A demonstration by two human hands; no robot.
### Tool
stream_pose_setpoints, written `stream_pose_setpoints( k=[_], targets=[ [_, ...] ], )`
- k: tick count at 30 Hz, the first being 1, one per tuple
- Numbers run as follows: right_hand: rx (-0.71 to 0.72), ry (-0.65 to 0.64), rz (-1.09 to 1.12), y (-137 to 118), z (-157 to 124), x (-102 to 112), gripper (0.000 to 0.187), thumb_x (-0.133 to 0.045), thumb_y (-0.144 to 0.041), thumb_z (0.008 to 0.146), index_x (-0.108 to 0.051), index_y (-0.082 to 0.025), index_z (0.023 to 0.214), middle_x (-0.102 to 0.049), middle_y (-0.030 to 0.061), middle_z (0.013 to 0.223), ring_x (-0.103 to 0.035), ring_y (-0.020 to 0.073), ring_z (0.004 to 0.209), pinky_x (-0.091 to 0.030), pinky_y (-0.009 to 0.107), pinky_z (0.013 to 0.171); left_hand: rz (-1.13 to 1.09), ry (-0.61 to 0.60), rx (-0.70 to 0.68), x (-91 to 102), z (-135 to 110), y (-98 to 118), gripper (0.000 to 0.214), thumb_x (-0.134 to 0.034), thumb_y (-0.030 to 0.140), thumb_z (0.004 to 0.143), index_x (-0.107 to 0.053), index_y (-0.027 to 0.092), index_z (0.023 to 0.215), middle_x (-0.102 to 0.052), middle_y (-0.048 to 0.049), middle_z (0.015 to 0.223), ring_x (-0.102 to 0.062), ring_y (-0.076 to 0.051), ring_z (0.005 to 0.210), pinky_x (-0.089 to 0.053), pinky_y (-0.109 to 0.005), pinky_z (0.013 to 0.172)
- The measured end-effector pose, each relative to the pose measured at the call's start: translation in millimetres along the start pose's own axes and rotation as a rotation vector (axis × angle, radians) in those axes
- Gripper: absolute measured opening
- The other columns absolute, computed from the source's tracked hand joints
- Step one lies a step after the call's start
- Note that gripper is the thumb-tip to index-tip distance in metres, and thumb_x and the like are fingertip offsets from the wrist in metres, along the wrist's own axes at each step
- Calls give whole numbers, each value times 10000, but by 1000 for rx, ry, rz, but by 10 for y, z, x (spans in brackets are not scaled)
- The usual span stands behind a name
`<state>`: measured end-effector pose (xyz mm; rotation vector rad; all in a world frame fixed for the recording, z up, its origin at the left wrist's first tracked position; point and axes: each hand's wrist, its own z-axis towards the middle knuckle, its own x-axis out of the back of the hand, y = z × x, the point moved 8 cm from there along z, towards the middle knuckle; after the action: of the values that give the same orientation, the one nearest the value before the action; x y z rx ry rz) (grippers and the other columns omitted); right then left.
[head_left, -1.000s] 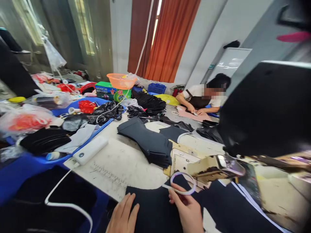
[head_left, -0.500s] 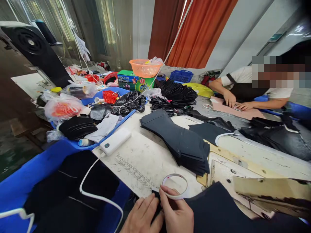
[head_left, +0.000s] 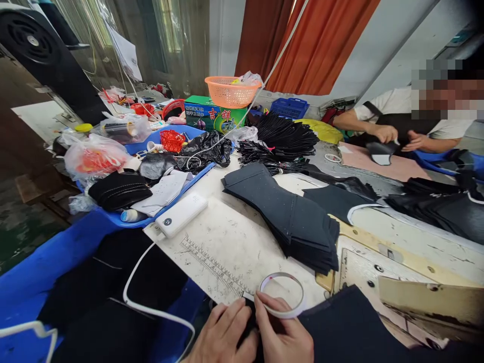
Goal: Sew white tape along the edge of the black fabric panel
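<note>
Head view: right hand point(head_left: 284, 337) curls shut, thumb and fingers pinching a tape roll point(head_left: 289, 313) at its 12 o'clock. Left hand point(head_left: 222, 337) lies nearly flat, fingertips pressing the black fabric point(head_left: 351, 322), which spreads toward 3 o'clock.

Your right grip point(head_left: 284, 337) pinching a white tape roll point(head_left: 291, 314) at the bench point(head_left: 234, 242) near edge, your left grip point(head_left: 222, 337) just beside, fingers extended on black fabric point(head_left: 351, 322), stack of dark cut pieces point(head_left: 291, 217) beyond, white power bank point(head_left: 182, 214) left, co-worker's hands point(head_left: 385, 133) far across.
</note>
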<state>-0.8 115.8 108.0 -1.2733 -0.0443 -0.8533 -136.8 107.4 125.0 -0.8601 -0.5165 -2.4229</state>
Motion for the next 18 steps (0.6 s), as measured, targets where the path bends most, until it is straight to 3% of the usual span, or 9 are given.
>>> stream_pose_setpoints(
  k=[6,10,13,15,18],
  targets=[
    [-38,-59,-42,41,-18,-37,120,-707,-301,814,-793,-222,845,-781,51,813,-748,203,745,-594,221,703,-13,-53,-58,-57,-14,18,248,-480,309,962,-678,185,1044,-648,-97,1138,-535,-218,1232,-392,-314,1027],
    [-106,-286,11,17,66,-59,181,-658,-350,848,-796,-243,898,-775,71,888,-734,209,822,-579,248,772,49,-99,-129,-113,-33,37,317,-505,402,945,-639,177,1125,-638,-120,1160,-543,-243,1228,-446,-311,973],
    [-319,-438,170,169,76,78,291,-653,-452,844,-796,-215,936,-731,88,836,-681,194,719,-554,240,610,79,-83,-185,-88,-20,53,309,-486,467,948,-626,197,1003,-664,-96,1066,-570,-249,1188,-456,-306,922],
    [-555,-385,318,398,31,303,392,-676,-545,801,-794,-189,914,-636,43,665,-562,141,543,-460,221,455,93,-100,-216,-92,-9,69,315,-476,491,950,-603,203,959,-672,-91,1041,-582,-253,1163,-450,-309,897],
    [-786,-151,411,740,-56,751,442,-750,-602,700,-780,-189,852,-548,1,584,-466,117,504,-405,224,437,105,-163,-229,-138,-22,77,360,-428,509,969,-594,189,976,-661,-123,1146,-557,-268,1199,-422,-328,912]
  ],
)
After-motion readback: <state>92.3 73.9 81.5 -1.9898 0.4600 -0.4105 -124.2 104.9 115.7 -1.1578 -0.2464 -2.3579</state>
